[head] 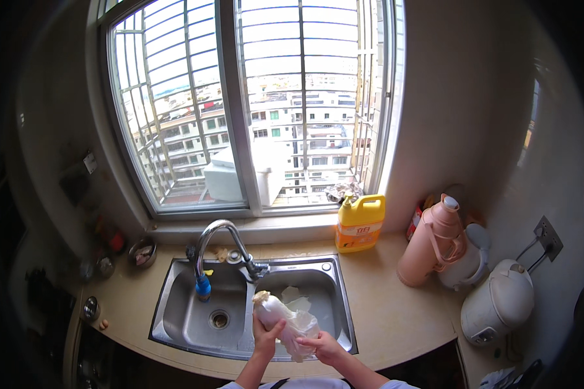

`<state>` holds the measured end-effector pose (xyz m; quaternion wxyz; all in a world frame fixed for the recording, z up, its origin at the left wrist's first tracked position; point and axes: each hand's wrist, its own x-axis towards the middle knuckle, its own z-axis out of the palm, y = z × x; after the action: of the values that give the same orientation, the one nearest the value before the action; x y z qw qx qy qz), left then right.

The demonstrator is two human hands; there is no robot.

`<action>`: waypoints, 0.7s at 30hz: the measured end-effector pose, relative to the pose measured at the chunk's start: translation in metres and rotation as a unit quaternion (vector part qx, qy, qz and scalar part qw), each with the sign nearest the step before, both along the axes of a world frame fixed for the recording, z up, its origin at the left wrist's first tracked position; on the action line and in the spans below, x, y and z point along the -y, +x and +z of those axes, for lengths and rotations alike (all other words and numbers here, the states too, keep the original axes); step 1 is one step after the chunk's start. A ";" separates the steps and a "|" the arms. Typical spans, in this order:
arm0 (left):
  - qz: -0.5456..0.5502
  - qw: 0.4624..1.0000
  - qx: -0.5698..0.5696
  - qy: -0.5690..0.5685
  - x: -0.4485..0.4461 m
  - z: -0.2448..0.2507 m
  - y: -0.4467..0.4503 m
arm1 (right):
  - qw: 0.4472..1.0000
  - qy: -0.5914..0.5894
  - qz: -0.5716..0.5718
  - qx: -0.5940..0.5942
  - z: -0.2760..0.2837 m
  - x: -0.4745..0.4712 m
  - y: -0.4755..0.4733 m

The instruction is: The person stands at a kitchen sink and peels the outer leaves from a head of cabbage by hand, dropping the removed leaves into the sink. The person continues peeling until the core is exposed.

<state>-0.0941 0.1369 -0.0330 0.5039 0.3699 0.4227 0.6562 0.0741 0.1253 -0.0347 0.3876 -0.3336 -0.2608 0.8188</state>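
Note:
A pale leafy vegetable, seemingly a Chinese cabbage (271, 311), is held over the front of the double sink, its brownish root end pointing up and left. My left hand (265, 335) grips its thick lower part. My right hand (322, 346) pinches the thin, crumpled leaves at the other end. Pale loose leaves (299, 304) lie in the right basin (326, 316). To the left, the chrome faucet (219, 224) with a blue nozzle (203, 288) hangs over the left basin (187, 316), where a drain shows.
A yellow detergent jug (360, 226) stands behind the sink's right corner. Further right are a pink thermos (423, 250), a white kettle (460, 267) and a white electric water boiler (499, 304). On the left sit a bowl with food (142, 253), a small metal bowl (91, 308) and eggs (104, 324).

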 end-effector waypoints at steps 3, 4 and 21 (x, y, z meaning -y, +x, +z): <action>-0.061 0.998 0.023 -0.006 0.002 0.001 -0.006 | 0.999 0.030 0.001 0.036 -0.002 0.001 0.000; -0.077 0.996 0.049 -0.011 0.002 0.002 -0.008 | 0.999 0.028 0.006 0.027 0.001 0.000 0.002; -0.046 0.997 0.009 -0.062 -0.006 0.004 -0.007 | 0.997 0.022 0.037 -0.071 0.001 0.006 -0.012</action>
<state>-0.1014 0.1427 -0.0292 0.5592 0.3513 0.4408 0.6079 0.0617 0.1198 -0.0338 0.3822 -0.2561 -0.2627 0.8481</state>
